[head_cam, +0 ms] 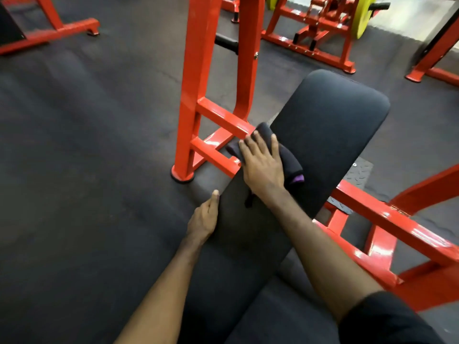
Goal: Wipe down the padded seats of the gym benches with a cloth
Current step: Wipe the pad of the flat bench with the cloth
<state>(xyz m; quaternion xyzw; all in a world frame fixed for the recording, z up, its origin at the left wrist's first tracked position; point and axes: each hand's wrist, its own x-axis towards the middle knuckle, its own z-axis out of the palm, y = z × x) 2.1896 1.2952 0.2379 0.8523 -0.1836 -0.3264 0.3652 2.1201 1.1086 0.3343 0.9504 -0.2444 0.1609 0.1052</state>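
A long black padded bench seat [327, 120] runs from the bottom centre up to the right. On its left edge lies a folded black cloth [289, 161] with a purple trim. My right hand [263, 165] presses flat on the cloth with straight fingers. My left hand [205, 217] rests against the left side of the pad lower down, thumb along the edge, its fingers hidden under the pad.
A red upright frame [196, 83] stands just left of the pad, and red rails [387, 219] run along its right side. Further red machines with yellow-green weight plates [361, 16] stand at the back. Dark rubber floor [87, 145] spreads to the left.
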